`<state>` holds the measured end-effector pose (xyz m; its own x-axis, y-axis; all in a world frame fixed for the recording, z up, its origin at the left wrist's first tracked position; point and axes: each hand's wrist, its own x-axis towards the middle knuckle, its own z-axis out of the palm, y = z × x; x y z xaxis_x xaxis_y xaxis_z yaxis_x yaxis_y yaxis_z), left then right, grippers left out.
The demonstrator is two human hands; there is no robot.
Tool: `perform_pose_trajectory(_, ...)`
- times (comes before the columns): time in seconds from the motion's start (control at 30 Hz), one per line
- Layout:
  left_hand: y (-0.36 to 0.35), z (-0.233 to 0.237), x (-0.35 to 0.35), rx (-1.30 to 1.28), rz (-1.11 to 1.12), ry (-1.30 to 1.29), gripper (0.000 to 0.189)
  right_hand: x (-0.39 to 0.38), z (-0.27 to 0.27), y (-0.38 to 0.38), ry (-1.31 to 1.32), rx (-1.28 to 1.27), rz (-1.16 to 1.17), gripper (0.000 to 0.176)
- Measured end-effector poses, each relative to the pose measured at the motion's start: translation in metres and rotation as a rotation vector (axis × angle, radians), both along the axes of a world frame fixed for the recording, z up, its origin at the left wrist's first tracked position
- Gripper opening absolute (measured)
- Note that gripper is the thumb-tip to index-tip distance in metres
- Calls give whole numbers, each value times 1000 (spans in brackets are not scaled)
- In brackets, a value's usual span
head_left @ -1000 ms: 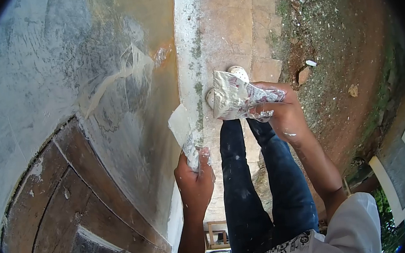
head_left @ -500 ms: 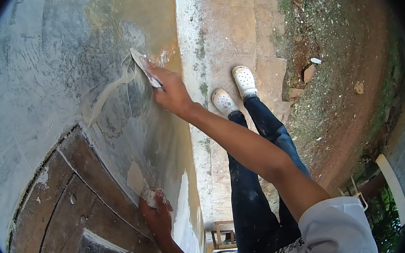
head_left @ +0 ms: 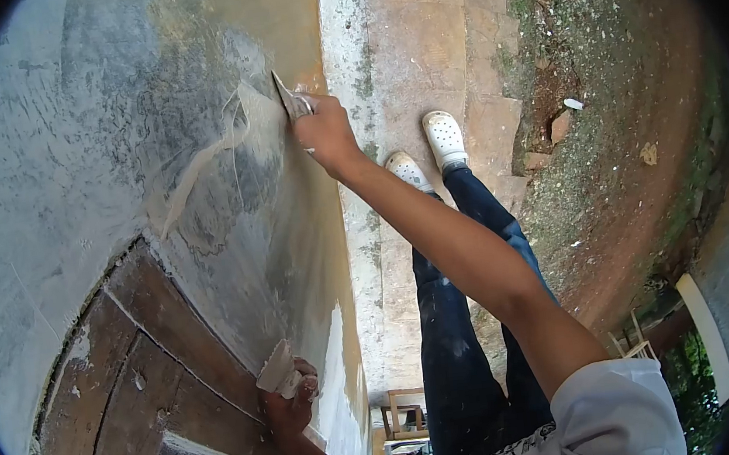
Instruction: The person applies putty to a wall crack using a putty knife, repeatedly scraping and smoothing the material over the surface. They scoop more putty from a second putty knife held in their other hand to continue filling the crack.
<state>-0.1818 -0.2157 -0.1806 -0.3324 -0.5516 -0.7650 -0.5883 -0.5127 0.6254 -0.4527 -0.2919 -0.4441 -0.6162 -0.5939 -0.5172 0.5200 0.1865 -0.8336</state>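
Note:
My right hand (head_left: 325, 133) is wrapped round the handle of a putty knife (head_left: 285, 96), whose blade lies against the grey wall (head_left: 190, 60). A pale smear of wet putty (head_left: 259, 115) spreads on the wall just left of the blade, with a thinner curved streak (head_left: 193, 178) running down from it. Lower down, beside the brown wooden frame, my left hand (head_left: 292, 403) grips a second scraper (head_left: 276, 367) with pale putty on its blade.
A wooden door frame (head_left: 189, 323) fills the lower left. White clogs (head_left: 445, 139) stand on the paved strip (head_left: 416, 29) beside the wall. A wooden chair (head_left: 406, 414) is at bottom centre; rubble and soil (head_left: 602, 143) lie to the right.
My right hand and its knife have moved right across the wall, and a wider putty patch now shows. My left hand's scraper has tilted, with more of its blade visible.

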Motion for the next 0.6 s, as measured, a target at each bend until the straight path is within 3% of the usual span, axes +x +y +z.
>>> perform_pose_trajectory(0.07, -1, 0, -5, 49, 30, 7, 28, 12, 26, -17, 26, 264, 174, 42)
perform_pose_trajectory(0.13, 1, 0, -4, 65, 58, -1, 32, 7, 52, -9, -92, 211, 124, 33)
perform_pose_trajectory(0.27, 0, -5, 3, 98, 44, -32, 43, -8, 91, 20, -278, 28, 287, 31)
perform_pose_trajectory(0.43, -2, -3, -2, 104, 77, -32, 38, -20, 141, 46, -582, -134, 358, 44)
perform_pose_trajectory(0.47, -3, -3, -2, 111, 73, -27, 36, -23, 139, 51, -584, -137, 355, 44)
perform_pose_trajectory(0.53, -3, -7, 4, 84, 31, -27, 34, -25, 127, 60, -828, -124, 290, 44)
perform_pose_trajectory(0.57, -1, -6, 7, 60, -1, -29, 33, -30, 115, 60, -875, -100, 148, 45)
perform_pose_trajectory(0.6, -1, -6, 8, 57, 0, -29, 33, -34, 95, 60, -750, -239, 122, 47)
